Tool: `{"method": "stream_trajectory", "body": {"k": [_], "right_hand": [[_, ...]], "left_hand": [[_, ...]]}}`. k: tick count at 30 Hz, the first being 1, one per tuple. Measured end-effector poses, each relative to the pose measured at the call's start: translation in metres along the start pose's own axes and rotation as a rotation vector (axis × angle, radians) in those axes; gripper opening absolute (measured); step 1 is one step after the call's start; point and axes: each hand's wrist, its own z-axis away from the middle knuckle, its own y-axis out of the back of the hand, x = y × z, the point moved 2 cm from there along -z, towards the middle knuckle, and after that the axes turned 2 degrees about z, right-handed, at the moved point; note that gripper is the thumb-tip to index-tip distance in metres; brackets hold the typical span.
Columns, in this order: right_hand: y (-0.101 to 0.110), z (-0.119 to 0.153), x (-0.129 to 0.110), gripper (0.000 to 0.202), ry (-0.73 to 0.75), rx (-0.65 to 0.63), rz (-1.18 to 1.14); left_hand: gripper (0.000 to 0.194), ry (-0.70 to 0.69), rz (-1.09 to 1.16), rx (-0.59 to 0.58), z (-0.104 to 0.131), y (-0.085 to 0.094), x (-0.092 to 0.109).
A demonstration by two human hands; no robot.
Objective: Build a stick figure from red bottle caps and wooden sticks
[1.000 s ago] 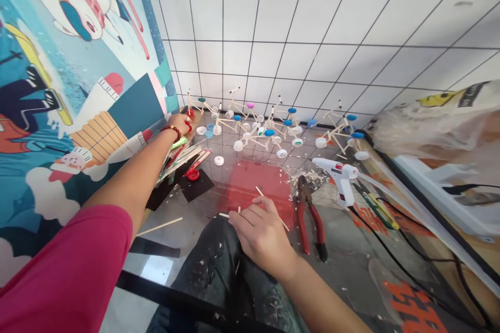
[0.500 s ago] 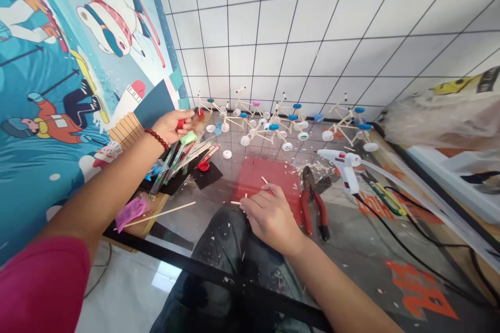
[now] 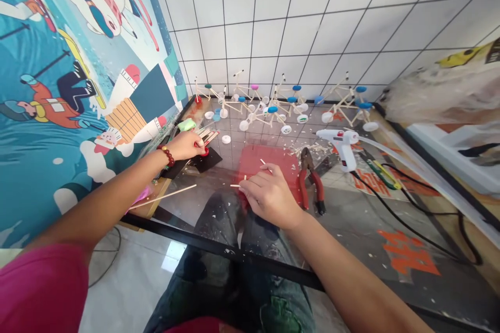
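Left hand (image 3: 185,146) has moved nearer, grip seemingly closed on a red bottle cap (image 3: 204,151); right hand (image 3: 271,192) pinches wooden sticks (image 3: 235,186). Cap-picking seems underway; lifting needs care.

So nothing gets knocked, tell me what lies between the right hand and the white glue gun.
In the head view, the red-handled pliers lie between the right hand and the glue gun, with some red mat nearer the hand.

L arm (image 3: 113,195) stretched fwd & out to L, L hand (image 3: 184,146) w/ fingertips pinched tog. R arm (image 3: 339,265) bare, R hand (image 3: 271,195) back-up, fingers curled.
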Motion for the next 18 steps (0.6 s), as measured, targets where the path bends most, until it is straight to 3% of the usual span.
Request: {"method": "stream_trajectory", "body": {"k": [2, 6, 10, 12, 16, 18], "right_hand": [[0.000, 0.000, 0.001, 0.020, -0.002, 0.015, -0.003], [-0.001, 0.000, 0.002, 0.021, 0.000, 0.036, 0.001], [-0.004, 0.000, 0.003, 0.020, -0.006, 0.024, 0.000], [-0.004, 0.001, 0.004, 0.018, -0.013, 0.033, 0.008], [-0.004, 0.002, 0.006, 0.018, -0.025, 0.068, 0.022], [-0.005, 0.003, 0.007, 0.019, -0.035, 0.062, 0.021]], "left_hand": [[0.023, 0.009, 0.000, 0.051, 0.000, 0.003, -0.001], [0.032, -0.119, -0.037, 0.082, -0.005, -0.002, 0.001], [0.025, -0.069, 0.172, 0.077, -0.005, -0.011, 0.003], [0.029, -0.040, 0.418, 0.021, 0.003, -0.010, 0.006], [0.040, -0.013, 1.185, -0.208, 0.026, -0.006, 0.016], [0.040, -0.014, 1.331, -0.260, 0.034, -0.005, 0.021]]}}
